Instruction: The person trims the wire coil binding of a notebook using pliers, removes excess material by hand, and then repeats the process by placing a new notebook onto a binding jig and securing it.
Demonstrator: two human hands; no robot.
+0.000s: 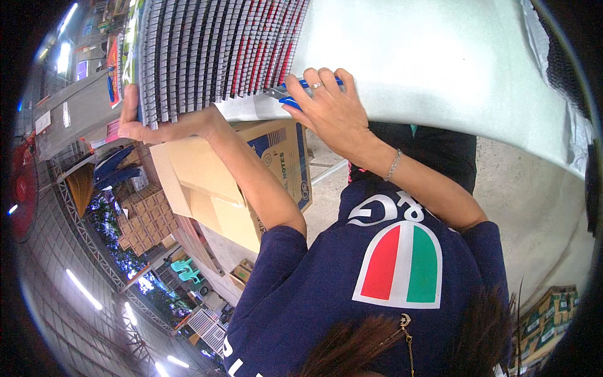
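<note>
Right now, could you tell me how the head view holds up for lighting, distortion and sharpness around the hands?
In the head view, fisheye bending curves the pale table edge and blackens the corners; light is even and bright, with glare from ceiling lamps at the left rim; the right hand on the blue tool and the left hand against the row of packs are sharp; the rim is softer.
</note>
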